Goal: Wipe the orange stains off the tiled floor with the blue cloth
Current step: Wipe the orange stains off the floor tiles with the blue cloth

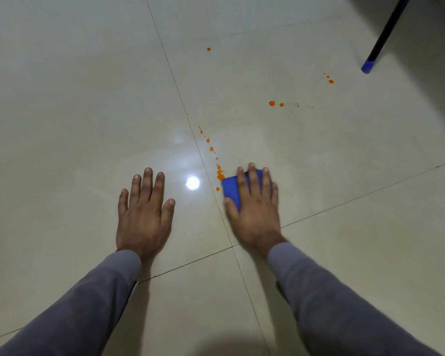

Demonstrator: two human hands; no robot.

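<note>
My right hand (253, 206) lies flat on a folded blue cloth (230, 187) and presses it onto the glossy cream tiled floor (75, 111). Most of the cloth is hidden under my fingers. Its left corner touches the near end of a trail of orange stains (219, 173) that runs up and left along a tile joint. More orange drops (272, 103) sit farther off to the right, others (331, 81) beyond them, and a single drop (209, 49) lies at the far centre. My left hand (144, 214) rests flat on the floor, fingers spread, holding nothing.
A black furniture leg with a blue foot (368, 66) stands at the far right, in shadow. A bright lamp reflection (192, 182) shines on the tile between my hands. Dark tile joints cross near my right wrist.
</note>
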